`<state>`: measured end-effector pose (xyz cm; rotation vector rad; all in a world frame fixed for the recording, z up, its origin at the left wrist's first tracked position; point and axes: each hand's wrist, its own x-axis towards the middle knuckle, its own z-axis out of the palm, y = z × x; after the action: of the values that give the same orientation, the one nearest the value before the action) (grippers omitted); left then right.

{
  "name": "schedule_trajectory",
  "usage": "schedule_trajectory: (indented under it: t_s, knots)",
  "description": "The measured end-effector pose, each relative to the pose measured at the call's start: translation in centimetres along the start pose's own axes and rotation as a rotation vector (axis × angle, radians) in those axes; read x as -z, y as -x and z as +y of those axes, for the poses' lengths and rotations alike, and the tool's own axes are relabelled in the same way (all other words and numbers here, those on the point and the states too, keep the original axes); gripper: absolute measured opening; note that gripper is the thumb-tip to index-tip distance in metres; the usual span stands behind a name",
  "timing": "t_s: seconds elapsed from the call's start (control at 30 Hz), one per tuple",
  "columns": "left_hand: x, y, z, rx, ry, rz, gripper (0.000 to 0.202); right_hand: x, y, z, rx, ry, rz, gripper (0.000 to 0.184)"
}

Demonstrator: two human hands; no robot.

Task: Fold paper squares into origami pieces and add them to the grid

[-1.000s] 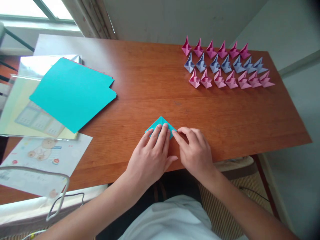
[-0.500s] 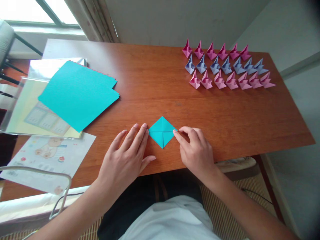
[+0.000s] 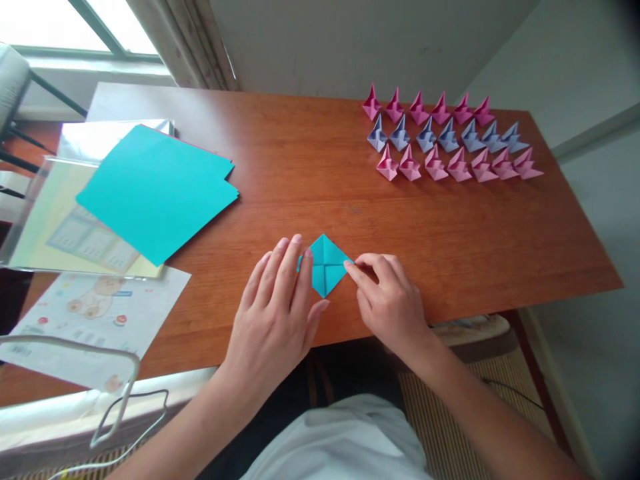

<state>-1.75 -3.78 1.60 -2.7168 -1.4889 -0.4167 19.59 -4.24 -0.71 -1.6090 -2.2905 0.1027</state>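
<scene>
A small folded turquoise paper [image 3: 326, 265] lies on the table in front of me as a diamond, with creases crossing at its middle. My left hand [image 3: 280, 300] is flat with its fingers stretched out, and its fingertips cover the paper's left corner. At the right corner, my right hand [image 3: 393, 300] pinches the paper's tip between thumb and forefinger, the other fingers curled in.
Turquoise sheets [image 3: 160, 193] lie at the left on plastic sleeves [image 3: 30, 220]. Below them is a printed bear sheet [image 3: 150, 313]. Rows of pink and lilac folded paper pieces [image 3: 427, 137] stand at the back right of the wooden table [image 3: 280, 167]. A white bent frame [image 3: 133, 380] is at the lower left.
My left hand has moved right, from beside the diamond to over its left corner. My right hand stays at the right corner. The view has shifted slightly.
</scene>
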Motion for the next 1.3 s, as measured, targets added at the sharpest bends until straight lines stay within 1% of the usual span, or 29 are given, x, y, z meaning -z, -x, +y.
schedule_trajectory:
  t_s: [0.07,0.17,0.23,0.3,0.4,0.67,0.83,0.97,1.1,1.2,1.3]
  knots:
    - [-0.2,-0.2,0.5,-0.038,0.017,-0.005,0.069,0.0,-0.1,0.0,0.000,-0.003,0.005,0.038]
    - [-1.1,-0.2,1.0,-0.108,0.045,-0.037,0.065,0.1,-0.2,-0.2,0.002,0.006,0.020,0.037]
    - [-1.8,-0.2,1.2,-0.108,0.054,-0.067,0.067,0.1,-0.3,-0.4,0.002,0.017,0.032,0.036]
    - [-2.4,-0.2,1.2,-0.097,0.065,-0.084,0.073,0.0,-0.3,-0.6,-0.003,0.027,0.042,0.035]
    - [-2.9,-0.2,1.1,-0.096,0.096,-0.083,0.079,-0.1,-0.4,-1.0,-0.020,0.045,0.051,0.035]
    - [-2.9,-0.1,1.1,-0.081,0.136,-0.084,0.079,-0.2,0.6,-0.9,-0.066,0.133,0.082,0.037]
    - [-2.8,-0.5,1.9,-0.028,0.131,-0.090,0.083,-0.2,1.0,-1.0,-0.067,0.157,0.083,0.037]
    - [-2.5,-0.8,2.7,0.023,0.113,-0.112,0.081,-0.4,0.9,-0.8,-0.062,0.110,0.096,0.038]
    - [-2.6,-0.8,2.9,0.020,0.088,-0.103,0.079,-0.3,0.7,-0.4,-0.059,-0.003,0.113,0.039]
    - [-2.9,-0.7,2.9,0.027,0.082,-0.106,0.081,-0.3,0.3,-0.5,-0.104,-0.060,0.113,0.036]
    - [-3.2,-0.4,2.9,0.038,0.084,-0.104,0.084,-0.4,-0.3,-0.9,-0.184,-0.068,0.126,0.029]
